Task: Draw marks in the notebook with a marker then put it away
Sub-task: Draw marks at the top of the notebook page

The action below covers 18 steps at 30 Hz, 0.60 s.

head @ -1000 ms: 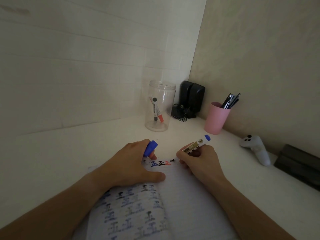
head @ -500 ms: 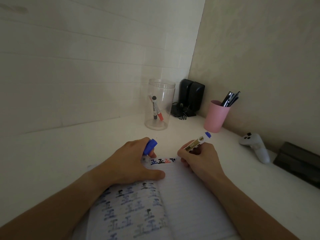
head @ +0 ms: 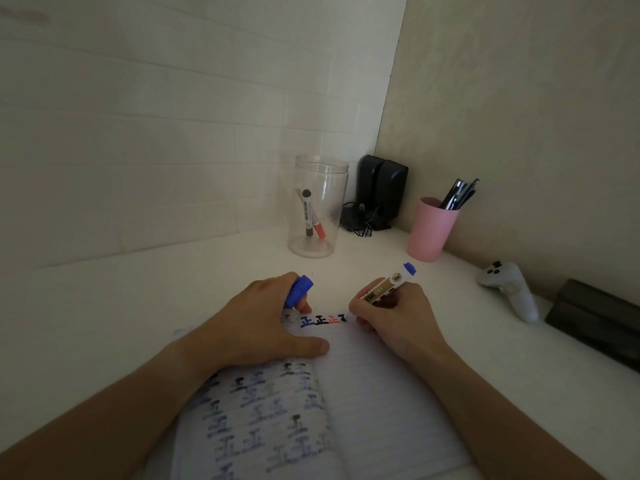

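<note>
An open lined notebook (head: 374,410) lies on the white desk, its left page full of blue and black marks. At the top of the right page runs a row of blue, black and red marks (head: 320,320). My right hand (head: 394,317) grips a white marker with a blue end (head: 389,284), its tip down on the page at the end of that row. My left hand (head: 256,327) presses flat on the notebook and pinches the blue marker cap (head: 299,291) between its fingers.
A clear plastic jar (head: 317,206) holding a black and a red marker stands behind the notebook. To its right are black speakers (head: 381,188), a pink cup of pens (head: 431,228), a white controller (head: 509,289) and a dark box (head: 595,317).
The marker tip has shifted slightly and a new blue mark has grown at the end of the row. My left hand has stayed on the page with the cap.
</note>
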Each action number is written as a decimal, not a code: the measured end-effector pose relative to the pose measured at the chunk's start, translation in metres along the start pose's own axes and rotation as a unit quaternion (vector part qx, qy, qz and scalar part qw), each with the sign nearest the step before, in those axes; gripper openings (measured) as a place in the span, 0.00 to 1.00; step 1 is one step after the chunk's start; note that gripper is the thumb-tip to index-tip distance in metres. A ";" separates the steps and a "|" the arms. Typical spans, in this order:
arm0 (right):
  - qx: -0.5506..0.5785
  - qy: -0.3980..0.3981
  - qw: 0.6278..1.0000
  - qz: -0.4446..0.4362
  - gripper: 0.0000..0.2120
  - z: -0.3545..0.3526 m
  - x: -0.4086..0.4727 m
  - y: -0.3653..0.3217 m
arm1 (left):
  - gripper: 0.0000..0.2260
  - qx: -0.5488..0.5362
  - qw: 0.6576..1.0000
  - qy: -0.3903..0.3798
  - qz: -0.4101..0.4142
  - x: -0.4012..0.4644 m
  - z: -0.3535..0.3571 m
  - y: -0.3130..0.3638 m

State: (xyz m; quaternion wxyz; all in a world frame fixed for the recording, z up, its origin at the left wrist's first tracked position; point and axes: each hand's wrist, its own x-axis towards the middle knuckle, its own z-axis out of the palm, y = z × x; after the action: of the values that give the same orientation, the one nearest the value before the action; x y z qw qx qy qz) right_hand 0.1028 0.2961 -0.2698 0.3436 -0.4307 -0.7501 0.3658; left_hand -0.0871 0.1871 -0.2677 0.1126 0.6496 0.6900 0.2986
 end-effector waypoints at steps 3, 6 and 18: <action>0.010 0.000 1.000 -0.003 0.03 -0.001 0.000 -0.001 | 0.26 -0.001 1.000 -0.001 -0.003 0.000 0.000 0.000; 0.013 -0.010 1.000 -0.010 0.03 -0.001 -0.002 -0.002 | 0.26 0.001 1.000 0.000 -0.002 0.000 0.000 -0.001; -0.024 0.039 0.999 0.014 0.11 0.002 0.002 -0.003 | 0.25 0.004 1.000 0.001 0.001 0.000 0.000 0.000</action>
State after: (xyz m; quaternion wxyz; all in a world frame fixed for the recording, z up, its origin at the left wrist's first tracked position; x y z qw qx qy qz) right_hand 0.0986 0.2965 -0.2681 0.3568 -0.4633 -0.7388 0.3349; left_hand -0.0875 0.1873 -0.2679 0.1088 0.6502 0.6911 0.2963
